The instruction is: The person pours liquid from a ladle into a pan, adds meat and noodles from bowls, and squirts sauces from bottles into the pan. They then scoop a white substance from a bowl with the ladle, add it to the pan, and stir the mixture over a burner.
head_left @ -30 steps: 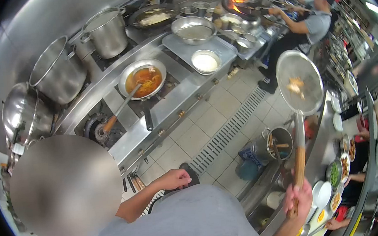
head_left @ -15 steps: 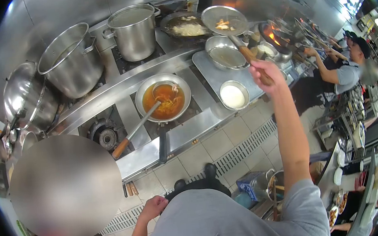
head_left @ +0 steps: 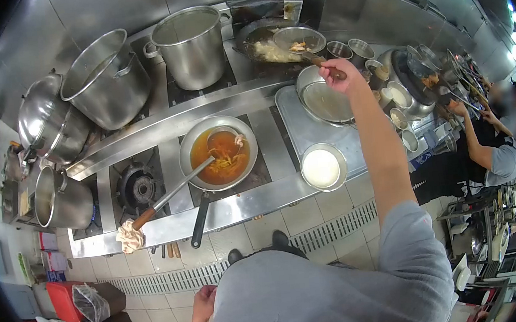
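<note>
At upper right of centre, my right hand (head_left: pixel 342 76) grips the wooden handle of a round strainer (head_left: pixel 299 40). Some pale orange pieces lie in the strainer, which is over the right side of a wok (head_left: pixel 266 43) holding foamy, pale contents. My left hand (head_left: pixel 204 303) hangs low beside my body with curled fingers; what it holds, if anything, is hidden. A frying pan (head_left: pixel 189 167) with orange-brown liquid and yellow strips sits on the near burner, a ladle (head_left: pixel 177 192) resting in it. Nearer me, a bowl of white liquid (head_left: pixel 322 167) stands at the counter edge.
Large steel pots (head_left: pixel 191 49) stand along the back and left. A metal basin (head_left: pixel 325 95) rests on a tray right of the pan. At the right, a co-worker (head_left: pixel 487 151) handles a wok. A red bin (head_left: pixel 67 303) is at lower left, and a floor drain (head_left: pixel 170 281) crosses the tiles.
My right hand has lowered the strainer onto or just above the wok. The view has shifted, and the blurred shape at lower left is gone, showing a pot and the ladle's cloth-wrapped handle end.
</note>
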### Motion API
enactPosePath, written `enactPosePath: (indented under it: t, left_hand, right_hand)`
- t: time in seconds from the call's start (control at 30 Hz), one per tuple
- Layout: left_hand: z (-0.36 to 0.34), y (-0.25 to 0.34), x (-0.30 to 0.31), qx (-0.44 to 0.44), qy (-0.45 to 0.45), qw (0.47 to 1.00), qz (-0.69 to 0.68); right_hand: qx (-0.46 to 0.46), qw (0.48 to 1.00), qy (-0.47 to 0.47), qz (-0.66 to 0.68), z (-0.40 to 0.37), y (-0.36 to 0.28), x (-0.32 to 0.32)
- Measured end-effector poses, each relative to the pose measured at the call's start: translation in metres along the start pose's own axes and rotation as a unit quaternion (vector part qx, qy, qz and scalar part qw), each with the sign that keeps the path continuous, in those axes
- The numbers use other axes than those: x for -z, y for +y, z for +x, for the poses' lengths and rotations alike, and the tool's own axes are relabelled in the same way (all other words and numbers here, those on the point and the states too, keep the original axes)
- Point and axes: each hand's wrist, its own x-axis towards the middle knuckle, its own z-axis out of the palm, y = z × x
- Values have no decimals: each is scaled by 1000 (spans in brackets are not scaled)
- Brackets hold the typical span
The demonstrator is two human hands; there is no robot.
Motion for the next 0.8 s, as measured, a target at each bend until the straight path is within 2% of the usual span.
enactPosePath:
  t: [0.2, 0.4, 0.5, 0.8]
  left_hand:
    - [2, 58, -22, 55, 8, 998, 23]
    - [8, 45, -32, 25, 18, 999, 24]
    - [7, 59, -35, 34, 20, 999, 31]
    - [13, 51, -34, 65, 0, 998, 23]
  right_hand:
    - [-25, 999, -10, 34, 16, -12, 16]
    - [-21, 999, -32, 23, 32, 1, 34]
    - [-7, 998, -51, 38, 38, 5, 41]
    - [32, 993, -48, 104, 35, 14, 36]
